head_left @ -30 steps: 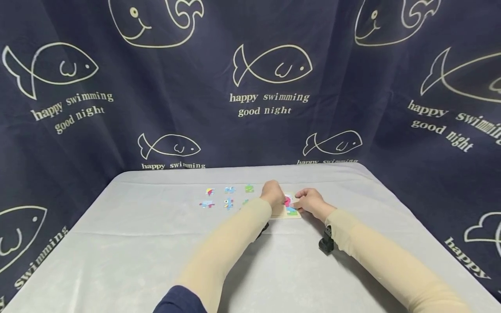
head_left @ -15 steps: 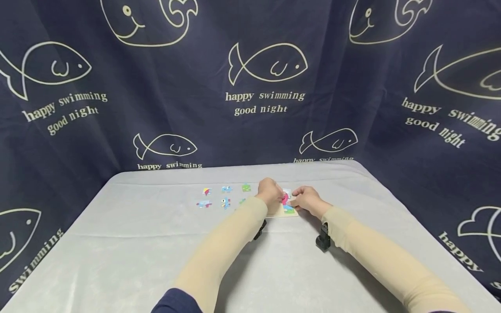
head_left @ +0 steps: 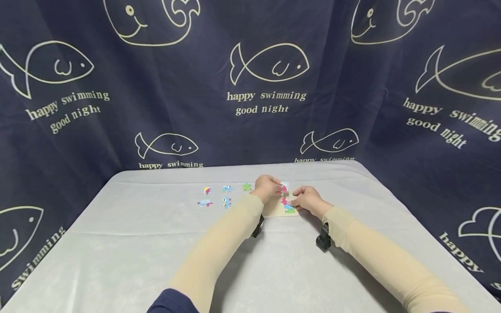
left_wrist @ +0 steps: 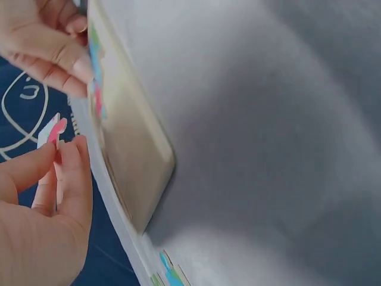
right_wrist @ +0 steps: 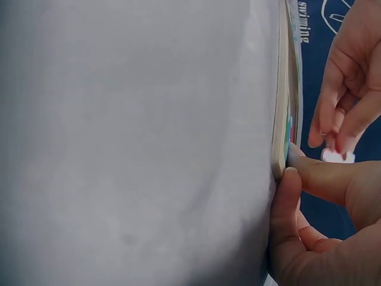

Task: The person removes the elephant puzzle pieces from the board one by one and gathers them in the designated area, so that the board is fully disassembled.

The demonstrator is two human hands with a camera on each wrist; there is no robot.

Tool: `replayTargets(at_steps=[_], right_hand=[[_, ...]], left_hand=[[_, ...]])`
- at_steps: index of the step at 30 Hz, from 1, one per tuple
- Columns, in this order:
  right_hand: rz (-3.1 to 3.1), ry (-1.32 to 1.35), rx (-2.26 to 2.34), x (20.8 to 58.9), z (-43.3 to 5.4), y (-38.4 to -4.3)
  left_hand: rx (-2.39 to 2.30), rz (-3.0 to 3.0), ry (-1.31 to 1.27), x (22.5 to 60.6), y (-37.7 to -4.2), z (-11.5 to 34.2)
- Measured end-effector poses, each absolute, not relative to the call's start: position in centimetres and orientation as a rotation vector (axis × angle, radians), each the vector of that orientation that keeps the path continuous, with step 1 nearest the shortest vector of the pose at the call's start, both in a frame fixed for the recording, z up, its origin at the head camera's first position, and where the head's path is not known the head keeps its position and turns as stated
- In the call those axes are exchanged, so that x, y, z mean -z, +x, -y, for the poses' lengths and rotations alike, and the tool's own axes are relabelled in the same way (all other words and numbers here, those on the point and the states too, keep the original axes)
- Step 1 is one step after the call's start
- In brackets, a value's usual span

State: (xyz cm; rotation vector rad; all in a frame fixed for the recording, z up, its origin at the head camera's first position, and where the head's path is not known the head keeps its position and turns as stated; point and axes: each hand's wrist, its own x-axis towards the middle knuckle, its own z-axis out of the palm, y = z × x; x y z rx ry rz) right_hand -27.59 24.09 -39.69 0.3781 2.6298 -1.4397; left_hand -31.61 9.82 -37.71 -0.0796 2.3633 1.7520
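My left hand (head_left: pixel 267 188) pinches a pink and white jigsaw piece (left_wrist: pixel 55 130) between thumb and fingers, above the far part of a wooden puzzle board (head_left: pixel 274 211). In the left wrist view the piece is tilted and apart from the board. With thumb and a finger, my right hand (head_left: pixel 310 200) grips the board's right edge. Joined pieces in pink, blue and green (head_left: pixel 289 208) lie along that side of the board. Bare wood shows over its near left part; my left hand and forearm hide some of the rest.
Several loose jigsaw pieces lie on the grey tablecloth (head_left: pixel 129 217) left of the board, among them a green one (head_left: pixel 247 187) and a blue one with an eye (head_left: pixel 226 201). A dark fish-print curtain (head_left: pixel 250 139) hangs behind the table.
My left hand has risen and moved slightly away from me, lifting the pink and white jigsaw piece off the board. My right hand stays at the board's edge.
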Motion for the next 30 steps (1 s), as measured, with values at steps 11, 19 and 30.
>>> replayTargets(at_steps=[11,19,30], right_hand=[[-2.626,0.377,1.431,39.8,-24.1,-27.6],[-2.61,0.359,1.466,39.8,-24.1,-27.4],[-2.613,0.319,1.423,39.8,-24.1,-27.4]], left_hand=[[-2.034,-2.057,-0.029,37.6,-32.4,-6.8],[-2.024,-2.077,0.015,37.5,-32.6,-4.2],[-2.106,-2.054,-0.004,36.2,-30.6,0.0]])
